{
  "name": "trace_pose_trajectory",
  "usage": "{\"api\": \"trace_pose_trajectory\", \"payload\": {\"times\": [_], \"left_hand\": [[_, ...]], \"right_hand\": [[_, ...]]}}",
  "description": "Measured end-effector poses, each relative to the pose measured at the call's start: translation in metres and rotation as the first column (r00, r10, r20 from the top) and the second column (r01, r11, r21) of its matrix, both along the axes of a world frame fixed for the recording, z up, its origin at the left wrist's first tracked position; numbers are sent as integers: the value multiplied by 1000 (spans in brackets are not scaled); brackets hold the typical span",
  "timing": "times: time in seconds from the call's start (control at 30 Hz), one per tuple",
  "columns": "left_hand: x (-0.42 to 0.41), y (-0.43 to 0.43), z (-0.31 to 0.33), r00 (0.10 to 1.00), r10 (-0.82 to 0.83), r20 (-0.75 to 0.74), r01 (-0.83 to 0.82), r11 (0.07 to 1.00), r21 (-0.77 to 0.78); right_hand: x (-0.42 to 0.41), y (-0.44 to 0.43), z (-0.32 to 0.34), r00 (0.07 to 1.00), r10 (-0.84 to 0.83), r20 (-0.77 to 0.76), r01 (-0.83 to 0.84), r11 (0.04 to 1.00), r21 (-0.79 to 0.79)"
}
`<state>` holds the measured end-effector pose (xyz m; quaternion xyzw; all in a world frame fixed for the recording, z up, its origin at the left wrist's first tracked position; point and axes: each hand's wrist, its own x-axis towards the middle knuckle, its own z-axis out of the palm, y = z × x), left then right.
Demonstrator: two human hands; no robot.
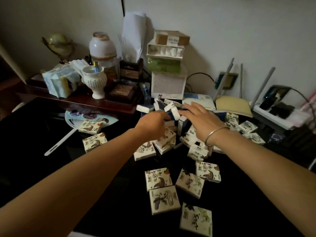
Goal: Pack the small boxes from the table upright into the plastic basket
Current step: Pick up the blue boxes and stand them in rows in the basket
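Several small white boxes with ink-style bird and plant prints lie flat on the dark table (42, 168), such as one box (158, 178) near me and another (94, 142) at the left. More boxes are heaped at the middle (166, 139). Behind the heap, blue edges (143, 115) show what looks like the basket, with white boxes (176, 113) tilted in it. My left hand (153, 124) reaches into that heap, its fingers curled down and hidden. My right hand (201, 120), with a bangle on the wrist, hovers flat above the boxes, fingers spread.
A white plastic fan (71, 127) lies at the left. A wooden tray (85, 103) holds a white vase (95, 82), tissue packs and dark boxes. Stacked cartons (166, 69) stand against the wall. A router (273, 110) with antennas and a yellow notebook (234, 106) are at the right.
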<state>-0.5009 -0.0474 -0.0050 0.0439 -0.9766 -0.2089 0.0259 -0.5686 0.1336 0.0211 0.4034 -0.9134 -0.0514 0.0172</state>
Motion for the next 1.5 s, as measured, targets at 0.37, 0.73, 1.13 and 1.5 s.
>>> {"api": "trace_pose_trajectory", "payload": {"times": [0.37,0.73,1.13,1.5], "left_hand": [[-42,21,-19,966,241,-91,-251,962,-110],[77,13,-3,816,526,-240,-290,731,618],[307,33,21,742,605,287,-191,-219,957],[459,0,15,740,586,329,-217,-256,942]], "right_hand": [[-6,12,-32,1000,-9,19,16,902,-432],[82,33,-2,805,148,574,488,386,-783],[231,-15,14,674,297,676,535,435,-724],[338,-49,1,532,432,728,451,584,-675]]}}
